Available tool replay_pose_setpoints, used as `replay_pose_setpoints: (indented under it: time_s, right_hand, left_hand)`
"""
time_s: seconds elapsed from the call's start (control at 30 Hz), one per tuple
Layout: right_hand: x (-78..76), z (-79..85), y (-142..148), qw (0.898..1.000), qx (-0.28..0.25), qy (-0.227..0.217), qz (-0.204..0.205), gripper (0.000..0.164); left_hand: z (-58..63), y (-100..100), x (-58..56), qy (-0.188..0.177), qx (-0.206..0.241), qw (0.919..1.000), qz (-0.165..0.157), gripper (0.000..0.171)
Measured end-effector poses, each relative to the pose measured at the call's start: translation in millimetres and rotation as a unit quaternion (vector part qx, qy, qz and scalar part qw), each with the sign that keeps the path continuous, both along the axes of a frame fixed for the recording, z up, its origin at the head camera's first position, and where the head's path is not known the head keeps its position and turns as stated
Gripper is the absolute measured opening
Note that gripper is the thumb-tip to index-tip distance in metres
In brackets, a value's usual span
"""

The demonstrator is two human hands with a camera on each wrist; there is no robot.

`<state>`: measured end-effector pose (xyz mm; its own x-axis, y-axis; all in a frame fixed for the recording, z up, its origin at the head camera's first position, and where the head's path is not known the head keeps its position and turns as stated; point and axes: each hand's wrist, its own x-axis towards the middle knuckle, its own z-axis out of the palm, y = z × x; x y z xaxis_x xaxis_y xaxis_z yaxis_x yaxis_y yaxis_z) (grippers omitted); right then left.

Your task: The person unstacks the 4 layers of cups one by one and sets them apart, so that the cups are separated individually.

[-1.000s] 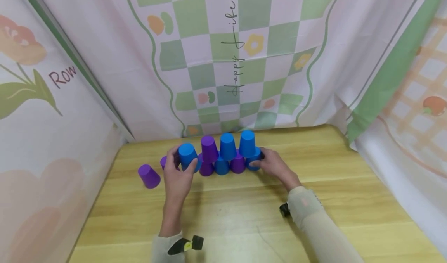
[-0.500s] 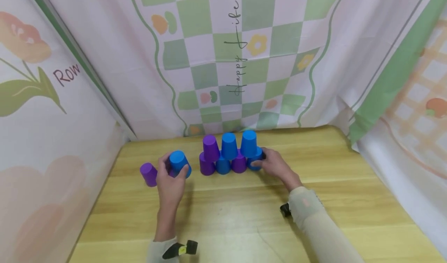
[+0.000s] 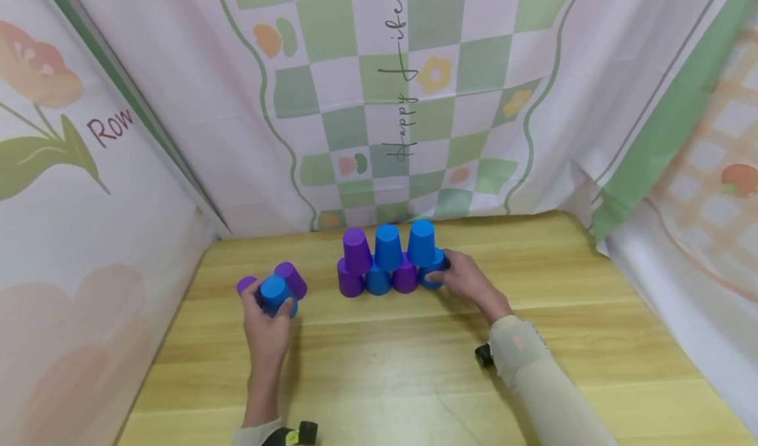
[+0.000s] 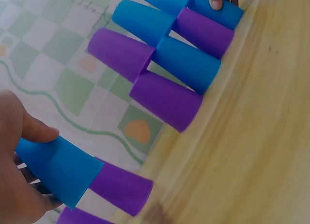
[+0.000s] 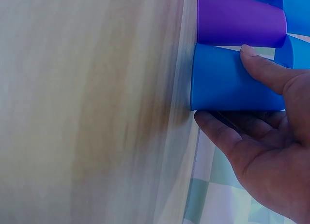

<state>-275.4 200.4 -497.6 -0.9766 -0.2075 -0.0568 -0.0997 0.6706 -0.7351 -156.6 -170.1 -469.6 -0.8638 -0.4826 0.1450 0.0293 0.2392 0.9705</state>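
My left hand (image 3: 264, 334) grips an upside-down blue cup (image 3: 277, 292), thumb on one side and fingers round the other; the left wrist view shows this blue cup (image 4: 60, 171) raised off the table. Behind it stand two purple cups, one (image 3: 292, 280) in plain sight and one (image 3: 244, 284) partly hidden by the hand. To the right is a two-level wall of upside-down cups: purple and blue alternate below, with a purple cup (image 3: 357, 250) and two blue cups (image 3: 388, 247) on top. My right hand (image 3: 470, 281) holds the right-end bottom blue cup (image 5: 232, 81) between thumb and fingers.
The wooden table (image 3: 379, 367) runs back to a checked, printed curtain (image 3: 385, 104). More printed cloth (image 3: 53, 235) hangs along the left side and the right side.
My left hand has carried the blue cup leftward and nearer, away from the wall's left end to the loose purple cups. My right hand keeps its place on the end cup.
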Motion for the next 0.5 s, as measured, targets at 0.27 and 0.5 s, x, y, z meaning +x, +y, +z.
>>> replay_pose_setpoints:
  time_s: [0.27,0.5]
  right_hand:
    - [-0.6,0.8,0,1.000,0.004,0.001,-0.005,0.046]
    - [-1.0,-0.1,1,1.000,0.002,0.000,0.000,0.045]
  left_hand:
    - [-8.4,-8,-0.2,-0.019,-0.001,0.9994,0.030,0.060]
    - [-16.9,-15,1.1,-0.054,-0.009,0.9981,0.029,0.064]
